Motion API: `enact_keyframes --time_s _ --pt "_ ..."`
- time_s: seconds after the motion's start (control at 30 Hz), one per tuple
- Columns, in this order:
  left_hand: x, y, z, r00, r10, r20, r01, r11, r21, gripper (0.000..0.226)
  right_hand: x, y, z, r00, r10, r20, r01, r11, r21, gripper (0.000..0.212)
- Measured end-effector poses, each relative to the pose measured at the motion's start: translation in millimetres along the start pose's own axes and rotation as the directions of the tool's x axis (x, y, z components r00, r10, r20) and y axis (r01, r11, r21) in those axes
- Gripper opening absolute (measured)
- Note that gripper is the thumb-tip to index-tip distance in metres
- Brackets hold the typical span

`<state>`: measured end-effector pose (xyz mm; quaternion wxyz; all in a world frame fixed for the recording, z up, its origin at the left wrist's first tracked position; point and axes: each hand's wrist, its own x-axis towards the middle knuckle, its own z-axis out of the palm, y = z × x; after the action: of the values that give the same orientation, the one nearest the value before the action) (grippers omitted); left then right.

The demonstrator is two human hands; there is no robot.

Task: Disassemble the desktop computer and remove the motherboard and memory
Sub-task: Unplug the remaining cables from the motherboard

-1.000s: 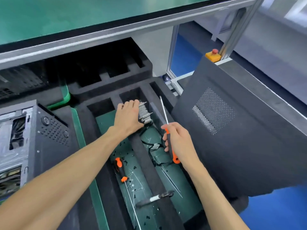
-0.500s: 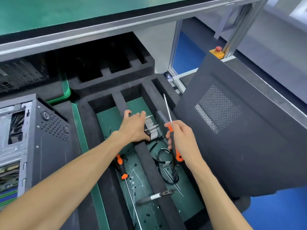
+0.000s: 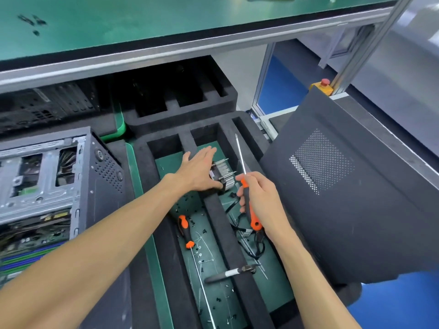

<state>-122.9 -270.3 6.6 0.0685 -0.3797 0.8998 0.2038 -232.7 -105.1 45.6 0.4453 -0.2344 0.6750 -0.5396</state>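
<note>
So the left hand [image 3: 198,173] is stretched out flat, fingers straight and spread, resting against the finned silver metal heatsink [image 3: 224,174] that sits at the top of the right-hand slot in the black foam tray [image 3: 237,262]. The palm covers the heatsink's left side, so I can't tell how much of it is actually touched.

The right hand [image 3: 260,198] is curled tight around the orange-and-black handled screwdriver [image 3: 247,186], whose long thin shaft points up toward 12 o'clock. Most of the handle is buried in the fist.

The open grey metal desktop computer case [image 3: 47,186] is over at 9 o'clock, cut off by the frame edge. Down in it there's a green board and some blue strips, but it's blurry, so I can't say what's motherboard or memory.

A second orange-handled screwdriver [image 3: 187,233] lies in the tray's left slot among tiny black screws. A black-and-white pen-like tool [image 3: 229,273] lies across the divider at 6 o'clock. Tangled black cables [image 3: 254,248] are half hidden under the right wrist. The black perforated side panel [image 3: 344,186] leans at 3 o'clock. The green tabletop [image 3: 166,17] runs across at 12.
</note>
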Motion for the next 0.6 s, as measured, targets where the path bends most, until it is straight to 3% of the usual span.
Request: enact_keyframes --time_s 0.27,0.53,0.6 --pt "-106.3 -22.0 -73.2 0.984 -0.014 -0.175 -0.026 0.974 -0.224 0.084 -25.5 -32.6 77.6 0.984 -0.071 0.161 0.066 0.997 0.041 0.025" --pt "-245.2 -95.3 -126.1 0.909 -0.160 -0.385 -0.028 0.898 -0.440 0.026 -92.0 -55.0 187.5 0.926 -0.106 0.363 0.087 0.994 0.068 0.029" --pt "-278.1 -122.9 -131.0 0.888 -0.210 -0.410 -0.026 0.865 -0.501 0.021 -108.6 -56.5 208.9 0.917 -0.119 0.380 0.096 0.992 0.078 0.027"
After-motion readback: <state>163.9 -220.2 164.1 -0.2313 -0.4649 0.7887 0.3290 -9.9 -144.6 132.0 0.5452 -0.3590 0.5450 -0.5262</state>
